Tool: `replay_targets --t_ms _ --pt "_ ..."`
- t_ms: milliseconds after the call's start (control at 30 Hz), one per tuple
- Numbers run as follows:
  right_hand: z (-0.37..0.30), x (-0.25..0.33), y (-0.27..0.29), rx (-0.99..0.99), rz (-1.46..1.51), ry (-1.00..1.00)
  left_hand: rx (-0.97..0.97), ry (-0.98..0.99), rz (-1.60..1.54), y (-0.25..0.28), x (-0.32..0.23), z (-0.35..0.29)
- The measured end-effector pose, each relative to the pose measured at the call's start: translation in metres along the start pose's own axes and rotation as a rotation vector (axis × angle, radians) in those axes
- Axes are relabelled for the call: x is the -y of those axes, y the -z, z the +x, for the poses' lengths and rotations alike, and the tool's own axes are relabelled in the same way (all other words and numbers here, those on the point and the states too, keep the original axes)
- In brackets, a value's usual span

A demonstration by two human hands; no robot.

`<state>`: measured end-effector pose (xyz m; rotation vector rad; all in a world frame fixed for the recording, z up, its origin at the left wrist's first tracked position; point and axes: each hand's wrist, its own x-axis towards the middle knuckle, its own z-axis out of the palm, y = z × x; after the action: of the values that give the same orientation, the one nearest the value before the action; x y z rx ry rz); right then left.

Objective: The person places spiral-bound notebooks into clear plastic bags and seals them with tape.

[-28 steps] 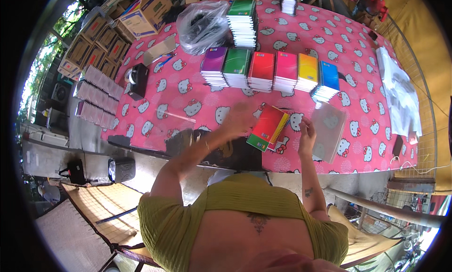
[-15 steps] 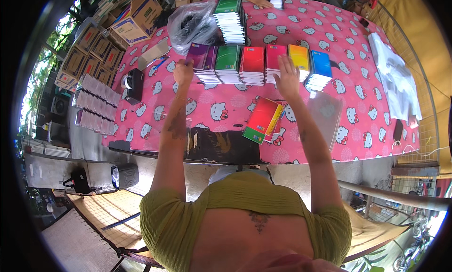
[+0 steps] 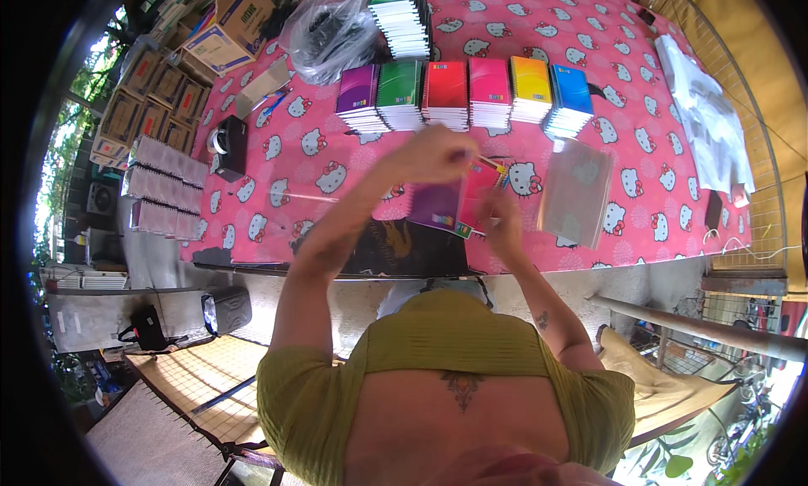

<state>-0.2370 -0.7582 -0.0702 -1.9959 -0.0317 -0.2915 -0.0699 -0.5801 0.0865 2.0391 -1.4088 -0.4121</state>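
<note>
Well left of the red stack (image 3: 444, 89) stands the tape dispenser (image 3: 227, 149), on the pink cloth (image 3: 539, 260). Closer to the red stack, with the green stack (image 3: 399, 90) between, is the purple stack (image 3: 358, 86). Half a second ago the left hand (image 3: 433, 154) was at its top book; now a purple book (image 3: 432, 207) lies on the person's side of the red stack, the leftmost of a loose set.

The left hand is back over that set, just on the person's side of the red stack, its fingers bent down at the far edge. It is blurred, so whether it grips a book cannot be told.

Beside the purple book, a pink book (image 3: 481, 187) shows where a red cover lay uppermost. The right hand (image 3: 503, 221) has left the pink stack (image 3: 488, 90), right neighbour of the red stack, for the set's right side; blur hides whether it pinches or only touches.

The set appears to have gained purple and probably pink, and both hands seem busy aligning it. Right of the set, nearer the person than the red stack, the clear sleeve (image 3: 579, 196) lies untouched.
</note>
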Motion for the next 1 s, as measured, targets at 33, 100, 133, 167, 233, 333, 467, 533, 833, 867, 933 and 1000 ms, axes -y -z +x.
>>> replay_targets --t_ms 33,100,133,167,233,333,467,533,833,867,933,1000 --pt "0.001 -0.005 0.002 -0.109 0.131 -0.143 -0.071 -0.111 0.219 -0.029 0.008 0.012" --pt "0.008 -0.014 0.014 -0.346 0.38 -0.426 -0.322 -0.195 0.522 -0.06 0.022 0.017" --pt "0.009 -0.01 0.02 -0.302 0.504 -0.562 -0.514 -0.153 0.6 -0.069 0.026 0.014" --pt "0.008 0.0 0.024 -0.25 0.629 -0.695 -0.585 0.016 0.443 -0.081 0.029 0.006" --pt "0.013 0.008 0.022 -0.203 0.719 -0.816 -0.597 0.431 -0.123 -0.106 0.03 -0.016" --pt "0.043 0.006 0.013 0.101 0.883 -0.688 -0.502 0.749 -0.75 -0.141 0.049 -0.031" --pt "0.057 0.017 -0.029 -0.053 0.656 -0.684 -0.562 0.714 -1.22 -0.149 0.056 -0.045" --pt "0.061 0.049 -0.028 0.043 0.808 -0.665 -0.576 0.659 -1.281 -0.131 0.06 -0.089" --pt "0.056 0.112 -0.118 0.68 1.116 -0.855 -0.548 -0.166 0.552 -0.058 0.021 -0.246" --pt "0.059 0.137 -0.148 0.532 1.16 -0.728 -0.63 -0.101 0.347 -0.046 0.029 -0.265" --pt "0.061 0.181 -0.19 0.209 1.209 -0.483 -0.785 0.022 -0.085 -0.032 0.039 -0.297" --pt "0.063 0.174 -0.234 0.361 0.925 -0.114 -0.843 0.222 -0.447 -0.035 0.052 -0.333"
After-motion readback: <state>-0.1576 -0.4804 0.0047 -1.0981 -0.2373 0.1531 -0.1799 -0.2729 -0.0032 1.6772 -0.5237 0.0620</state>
